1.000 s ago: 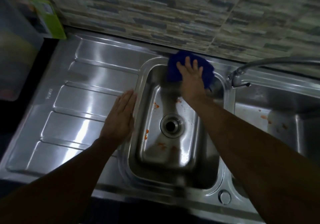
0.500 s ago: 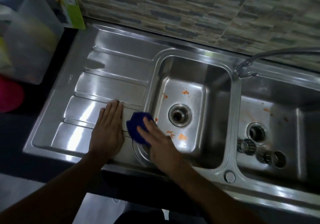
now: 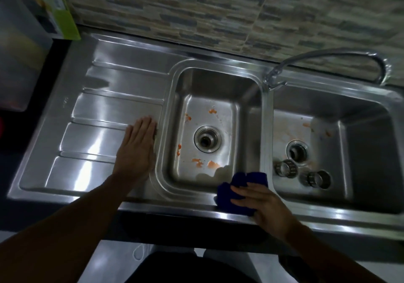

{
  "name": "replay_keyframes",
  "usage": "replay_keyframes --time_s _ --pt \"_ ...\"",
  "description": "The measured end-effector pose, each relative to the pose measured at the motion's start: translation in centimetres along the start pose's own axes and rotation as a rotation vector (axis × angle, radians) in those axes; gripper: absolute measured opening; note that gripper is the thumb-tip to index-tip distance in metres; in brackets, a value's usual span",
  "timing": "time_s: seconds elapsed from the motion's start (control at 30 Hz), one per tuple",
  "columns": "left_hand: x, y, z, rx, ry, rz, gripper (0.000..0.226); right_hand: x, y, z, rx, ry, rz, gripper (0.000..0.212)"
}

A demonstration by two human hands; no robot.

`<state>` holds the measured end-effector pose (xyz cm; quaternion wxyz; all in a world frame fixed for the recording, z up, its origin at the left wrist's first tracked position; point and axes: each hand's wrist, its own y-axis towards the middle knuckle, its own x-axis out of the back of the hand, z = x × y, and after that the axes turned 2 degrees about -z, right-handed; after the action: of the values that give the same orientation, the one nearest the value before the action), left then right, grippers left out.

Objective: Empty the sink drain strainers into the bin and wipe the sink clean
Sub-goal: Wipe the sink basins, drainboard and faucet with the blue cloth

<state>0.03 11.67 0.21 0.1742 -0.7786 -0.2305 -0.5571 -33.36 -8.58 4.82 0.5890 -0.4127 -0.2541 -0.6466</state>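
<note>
Left hand [image 3: 136, 149] flat on drainboard [image 3: 87, 140], right hand [image 3: 265, 204] flat, pressing blue cloth [image 3: 239, 185]

The person is working bare-armed: the left forearm [image 3: 76, 221] and right forearm [image 3: 323, 250] are showing uncovered down to the wrists, and the left hand [image 3: 136, 149] and right hand [image 3: 265, 206] are going bare as well. At the frame's bottom edge the person is wearing a dark garment [image 3: 190, 268], too dim to identify further.
</note>
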Motion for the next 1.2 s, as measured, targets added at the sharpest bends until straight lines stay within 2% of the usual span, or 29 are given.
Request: replay_keyframes --time_s 0.07,0.17,0.2,0.23,0.27,0.3,0.4,0.47,0.6,0.7,0.8,0.9,1.0,1.13,1.2 --pt "0.2 1.6 -0.9 -0.029 -0.016 0.008 0.060 1.1 -0.1 -0.9 0.052 -0.028 0.046 0.049" --pt "0.3 4.4 -1.3 -0.061 -0.015 0.023 0.061 0.8 2.1 0.3 -0.004 0.127 0.191 0.039" --pt "0.2 5.6 -1.3 -0.072 -0.009 0.023 0.059 0.0 3.0 0.8 -0.055 0.234 0.225 0.075" --pt "0.1 6.9 -1.2 -0.080 -0.002 0.017 0.058 -0.5 3.7 1.5 -0.069 0.305 0.298 0.068" --pt "0.0 8.2 -1.2 -0.075 0.010 0.011 0.058 -1.6 4.8 1.6 -0.090 0.352 0.319 0.050" --pt "-0.1 9.5 -1.2 -0.059 0.027 0.009 0.059 -2.0 6.0 1.7 -0.111 0.371 0.310 0.059" --pt "-0.5 12.3 -0.9 -0.035 0.068 0.003 0.058 -2.3 10.1 0.7 -0.296 0.452 0.212 0.063" --pt "-0.7 12.6 -0.8 -0.039 0.066 -0.008 0.059 -1.3 12.8 -1.0 -0.452 0.482 0.043 0.055" --pt "-0.8 12.4 -0.6 -0.063 0.056 -0.020 0.059 0.5 17.8 -5.8 -0.752 0.290 -0.250 0.045" --pt "-0.9 12.8 -0.4 -0.075 0.038 -0.039 0.058 0.4 21.1 -8.8 -0.885 0.332 -0.344 0.051" --pt "-1.1 12.8 -0.5 -0.079 0.028 -0.065 0.057 -2.4 23.8 -10.6 -0.798 0.232 -0.200 0.073" --pt "-1.3 12.9 -0.4 -0.084 0.034 -0.103 0.054 -6.3 25.6 -12.8 -0.618 -0.132 -0.074 0.084" --pt "-1.7 13.0 -0.2 -0.085 0.050 -0.110 0.054 -8.9 27.2 -14.3 -0.589 -0.244 -0.132 0.075" --pt "-2.0 13.1 0.1 -0.095 0.049 -0.090 0.056 -11.7 29.7 -13.1 -0.700 -0.191 -0.260 0.068" --pt "-2.0 13.2 0.1 -0.104 0.049 -0.088 0.056 -12.6 31.5 -11.5 -0.634 -0.157 -0.285 0.065"
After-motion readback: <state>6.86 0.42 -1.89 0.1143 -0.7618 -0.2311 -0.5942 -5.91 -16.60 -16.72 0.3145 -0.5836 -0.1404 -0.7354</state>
